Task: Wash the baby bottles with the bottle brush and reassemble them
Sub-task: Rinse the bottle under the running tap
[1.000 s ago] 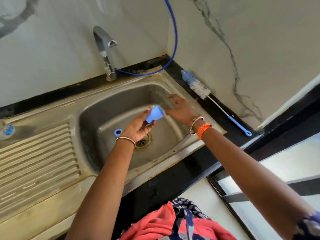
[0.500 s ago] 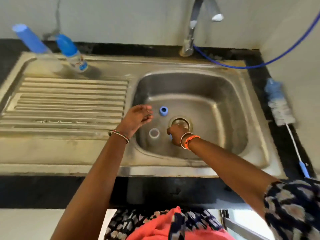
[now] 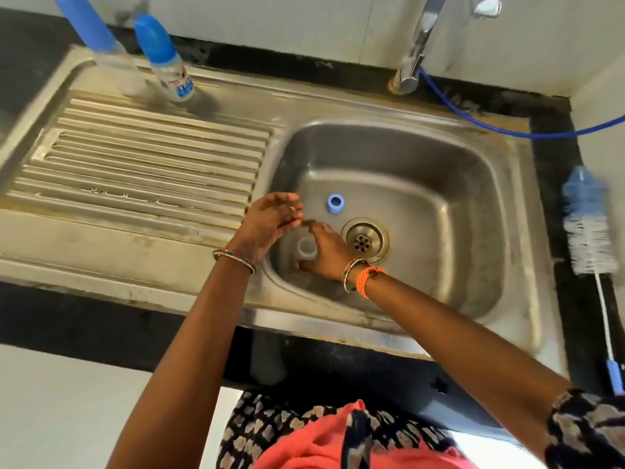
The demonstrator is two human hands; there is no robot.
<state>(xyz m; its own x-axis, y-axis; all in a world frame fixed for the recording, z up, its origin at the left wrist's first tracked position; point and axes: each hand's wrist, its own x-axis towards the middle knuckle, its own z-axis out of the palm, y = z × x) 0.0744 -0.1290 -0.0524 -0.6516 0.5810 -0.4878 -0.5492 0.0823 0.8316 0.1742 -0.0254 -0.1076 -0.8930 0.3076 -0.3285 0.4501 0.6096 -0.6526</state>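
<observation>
A small clear teat [image 3: 306,248] lies on the floor of the steel sink basin [image 3: 439,211], left of the drain [image 3: 364,240]. My right hand [image 3: 326,253] reaches down to it, thumb and fingers on either side of it. Just left of it my left hand [image 3: 270,221] hovers over the basin's left wall with relaxed fingers, holding nothing. A blue screw ring [image 3: 335,202] lies behind both hands. Two capped baby bottles [image 3: 101,38] [image 3: 167,66] stand at the back of the draining board [image 3: 135,170]. The bottle brush [image 3: 588,231] lies on the counter to the right.
The tap [image 3: 416,45] rises behind the basin, and a blue hose [image 3: 500,130] runs from it to the right. Black counter edging [image 3: 67,316] frames the sink. The wall stands close behind and on the right.
The view swung left and down from the sink's right corner. My left hand no longer holds the blue cap. My right hand moved left from the drain onto the clear teat.
</observation>
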